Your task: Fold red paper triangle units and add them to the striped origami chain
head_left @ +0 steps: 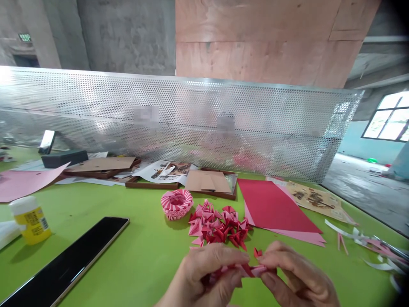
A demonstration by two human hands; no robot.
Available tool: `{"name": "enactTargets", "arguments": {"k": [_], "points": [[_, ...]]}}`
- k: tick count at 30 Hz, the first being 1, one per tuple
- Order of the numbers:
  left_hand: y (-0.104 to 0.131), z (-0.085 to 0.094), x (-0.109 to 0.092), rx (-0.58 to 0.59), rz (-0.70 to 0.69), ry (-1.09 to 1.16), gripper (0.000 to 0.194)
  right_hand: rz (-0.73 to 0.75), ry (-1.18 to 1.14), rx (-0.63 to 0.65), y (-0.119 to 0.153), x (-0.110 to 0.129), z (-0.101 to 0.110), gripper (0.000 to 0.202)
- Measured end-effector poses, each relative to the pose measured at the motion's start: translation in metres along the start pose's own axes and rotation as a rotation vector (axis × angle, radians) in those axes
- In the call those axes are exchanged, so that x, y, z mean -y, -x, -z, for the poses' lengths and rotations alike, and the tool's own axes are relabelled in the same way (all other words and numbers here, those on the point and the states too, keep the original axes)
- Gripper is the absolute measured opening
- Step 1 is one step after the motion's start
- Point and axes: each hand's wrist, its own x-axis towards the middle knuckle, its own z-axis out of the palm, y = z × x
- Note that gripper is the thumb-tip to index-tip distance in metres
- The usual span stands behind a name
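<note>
Low in the head view, my left hand (212, 270) is closed round a strip of folded red and pink paper pieces (246, 270). The fingertips of my right hand (294, 273) pinch the right end of that same strip. A small red folded piece (257, 252) shows just above the right fingertips; whether it touches them I cannot tell. Beyond my hands lies a pile of red and pink folded paper pieces (220, 224). Left of the pile stands a round pink and red woven paper basket (177, 204). My left palm hides part of the strip.
On the green table (143, 264) a glue bottle (31, 220) and a black phone (70, 260) lie to the left. Red paper sheets (277, 204) and paper scraps (373, 247) are at the right. Frames (209, 183) line the back, before a perforated metal screen (191, 102).
</note>
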Motion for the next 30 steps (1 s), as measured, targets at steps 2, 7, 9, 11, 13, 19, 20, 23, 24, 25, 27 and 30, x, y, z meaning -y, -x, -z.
{"name": "enactTargets", "arguments": {"k": [2,7,9,11,13,19,20,23,24,25,27,30], "points": [[-0.004,-0.003,0.005,-0.029,0.236,0.24,0.02,-0.196,-0.025,-0.009,0.0,-0.002,-0.002,0.003],[-0.013,-0.005,0.023,-0.161,0.589,0.468,0.015,-0.717,-0.247,0.061,0.0,-0.019,-0.008,0.029],[-0.014,-0.005,0.029,-0.149,0.644,0.457,0.017,-0.806,-0.278,0.057,0.0,-0.026,-0.008,0.034],[-0.014,-0.004,0.036,-0.114,0.685,0.42,0.022,-0.851,-0.281,0.073,0.001,-0.03,-0.008,0.035],[-0.012,-0.003,0.04,-0.101,0.691,0.38,0.024,-0.863,-0.278,0.089,0.002,-0.032,-0.009,0.036],[-0.01,-0.007,0.044,-0.116,0.624,0.28,0.019,-0.864,-0.285,0.009,0.01,-0.032,-0.018,0.041],[-0.01,-0.009,0.044,-0.117,0.628,0.262,0.019,-0.855,-0.287,-0.004,0.011,-0.032,-0.02,0.042],[-0.009,-0.013,0.048,-0.118,0.613,0.229,0.017,-0.83,-0.287,-0.02,0.015,-0.032,-0.025,0.042],[-0.009,-0.013,0.05,-0.119,0.593,0.218,0.017,-0.83,-0.287,-0.019,0.015,-0.032,-0.025,0.042],[-0.008,-0.014,0.052,-0.121,0.575,0.209,0.016,-0.832,-0.289,-0.016,0.015,-0.032,-0.026,0.042],[-0.007,-0.014,0.055,-0.126,0.555,0.191,0.016,-0.836,-0.298,0.002,0.013,-0.034,-0.025,0.041],[-0.007,-0.011,0.054,-0.134,0.565,0.186,0.015,-0.821,-0.319,0.07,0.01,-0.036,-0.021,0.04]]}}
